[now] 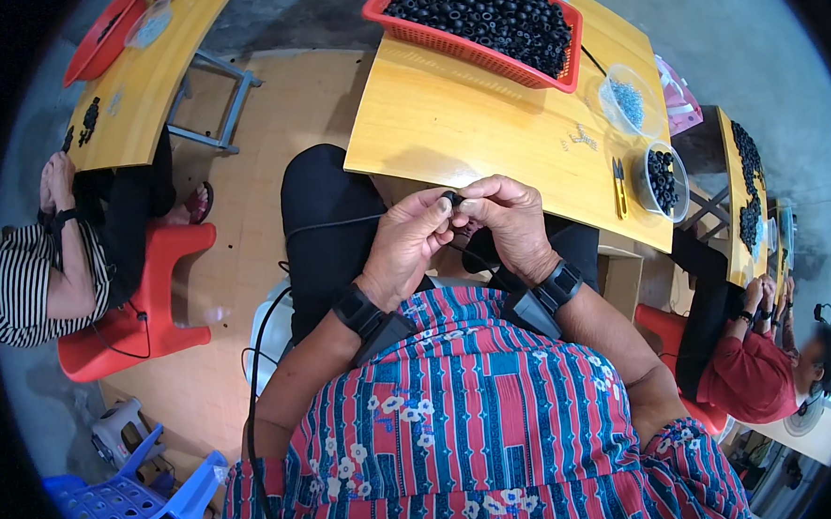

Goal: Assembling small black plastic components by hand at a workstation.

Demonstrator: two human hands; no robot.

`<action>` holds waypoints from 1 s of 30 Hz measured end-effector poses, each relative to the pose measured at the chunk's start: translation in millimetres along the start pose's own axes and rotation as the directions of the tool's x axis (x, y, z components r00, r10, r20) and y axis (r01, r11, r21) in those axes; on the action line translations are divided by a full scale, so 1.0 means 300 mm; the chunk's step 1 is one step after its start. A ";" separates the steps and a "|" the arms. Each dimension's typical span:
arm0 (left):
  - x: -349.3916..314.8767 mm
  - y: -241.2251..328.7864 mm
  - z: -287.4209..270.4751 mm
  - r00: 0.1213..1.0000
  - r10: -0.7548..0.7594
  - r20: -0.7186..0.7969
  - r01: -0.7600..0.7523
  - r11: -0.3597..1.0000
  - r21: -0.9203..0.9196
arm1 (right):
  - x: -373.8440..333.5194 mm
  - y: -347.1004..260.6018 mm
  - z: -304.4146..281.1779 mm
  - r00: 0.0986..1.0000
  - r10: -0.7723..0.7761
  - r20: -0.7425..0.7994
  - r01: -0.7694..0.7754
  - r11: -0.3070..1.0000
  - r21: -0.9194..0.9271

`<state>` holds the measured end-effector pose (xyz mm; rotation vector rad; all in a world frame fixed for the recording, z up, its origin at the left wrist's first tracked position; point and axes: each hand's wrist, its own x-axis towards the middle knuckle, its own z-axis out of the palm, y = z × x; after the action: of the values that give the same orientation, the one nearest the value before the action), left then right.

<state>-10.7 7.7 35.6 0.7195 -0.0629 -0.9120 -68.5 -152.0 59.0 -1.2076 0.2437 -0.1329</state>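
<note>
Close together in front of my lap, both hands meet over a small black ring-shaped part (451, 198). My left hand (407, 239) pinches it between thumb and forefinger. From the other side my right hand (512, 224) is closed in a pinch at the part's edge; whether a smaller piece sits between its fingertips is hidden. Just beyond the hands is the near edge of a yellow table (427, 127). A red basket (519, 77) heaped with black ring-shaped parts (478, 17) stands on its far side.
At the table's right are a tub of small clear-blue pieces (627, 104), a tub of black parts (663, 179), yellow-handled snips (621, 192) and loose small pieces (580, 138). Co-workers sit left (45, 269) and right (746, 374). A blue stool (137, 509) stands lower left; cables hang beside me.
</note>
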 end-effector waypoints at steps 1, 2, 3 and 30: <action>-0.002 0.005 0.006 1.000 0.004 -0.003 -0.004 1.000 0.004 | -0.001 0.003 -0.001 1.000 0.008 -0.007 -0.008 1.000 0.006; -0.003 0.007 0.009 1.000 0.008 -0.005 -0.008 1.000 0.009 | 0.000 0.007 -0.003 1.000 0.020 -0.017 -0.019 0.999 0.027; -0.003 0.006 0.009 1.000 0.007 -0.008 -0.007 1.000 0.012 | 0.001 0.012 -0.005 0.999 0.031 -0.027 -0.030 0.998 0.047; 0.000 0.005 0.027 0.989 0.146 0.008 -0.142 0.949 0.283 | -0.007 -0.004 -0.022 0.915 0.301 0.267 -0.396 0.792 0.465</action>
<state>-12.4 3.9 42.7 0.9735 -0.2359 -0.7653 -72.2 -158.0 58.1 -0.6176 0.2506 0.2298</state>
